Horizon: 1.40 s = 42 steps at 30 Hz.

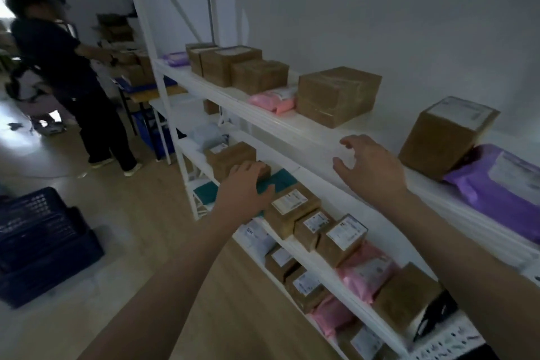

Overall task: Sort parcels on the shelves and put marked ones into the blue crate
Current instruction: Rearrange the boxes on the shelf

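White shelves (306, 137) hold brown cardboard boxes and pink, purple and teal mailer bags. My left hand (244, 187) reaches to the middle shelf, fingers lying over a teal bag (282, 180) beside a small brown box (230, 156); it holds nothing that I can see. My right hand (368, 168) hovers with spread, relaxed fingers over a bare stretch of the upper shelf, between a taped box (337, 95) and a labelled box (447, 136) leaning on a purple bag (502, 187). The dark blue crate (43, 245) stands on the floor at the left.
Another person (67, 79) in dark clothes stands at the far left end of the shelving, handling boxes at a table. Labelled boxes (295, 207) and pink bags (368, 269) fill the lower shelves. A wooden floor (140, 228) lies between me and the crate.
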Each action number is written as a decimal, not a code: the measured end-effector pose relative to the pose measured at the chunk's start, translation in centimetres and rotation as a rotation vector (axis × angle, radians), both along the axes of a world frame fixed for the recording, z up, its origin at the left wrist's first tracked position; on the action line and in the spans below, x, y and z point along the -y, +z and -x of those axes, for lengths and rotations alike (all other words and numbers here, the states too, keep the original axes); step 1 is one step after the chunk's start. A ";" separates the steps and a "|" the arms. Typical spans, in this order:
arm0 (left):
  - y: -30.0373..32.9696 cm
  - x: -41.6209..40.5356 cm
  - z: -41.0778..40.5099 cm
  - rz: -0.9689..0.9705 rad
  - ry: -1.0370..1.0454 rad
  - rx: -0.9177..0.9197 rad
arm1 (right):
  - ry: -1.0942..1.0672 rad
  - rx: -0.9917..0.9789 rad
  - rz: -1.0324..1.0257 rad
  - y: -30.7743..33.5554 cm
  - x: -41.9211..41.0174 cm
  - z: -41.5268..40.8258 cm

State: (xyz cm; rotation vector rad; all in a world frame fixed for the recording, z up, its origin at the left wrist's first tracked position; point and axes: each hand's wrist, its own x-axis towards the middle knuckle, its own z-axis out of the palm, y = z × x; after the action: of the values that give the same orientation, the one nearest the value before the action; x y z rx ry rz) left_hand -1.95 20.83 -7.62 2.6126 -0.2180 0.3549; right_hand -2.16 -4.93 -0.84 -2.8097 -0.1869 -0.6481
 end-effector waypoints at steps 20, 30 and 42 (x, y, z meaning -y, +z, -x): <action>7.5 -0.3 -26.4 -0.074 -0.330 0.288 | -0.351 -0.140 0.075 4.9 -1.6 -13.8; 8.5 1.2 -34.0 -0.171 -0.630 0.303 | -0.685 -0.236 0.016 3.1 -4.9 -15.2; 8.0 2.4 -33.7 -0.152 -0.881 0.257 | -0.787 -0.242 -0.429 2.6 -10.5 -15.6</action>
State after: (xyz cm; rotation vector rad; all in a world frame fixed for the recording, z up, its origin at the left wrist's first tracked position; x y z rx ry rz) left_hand 31.72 18.42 0.35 2.3087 -1.4522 0.3490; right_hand 13.48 5.54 1.73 -2.4332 1.0131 -0.4043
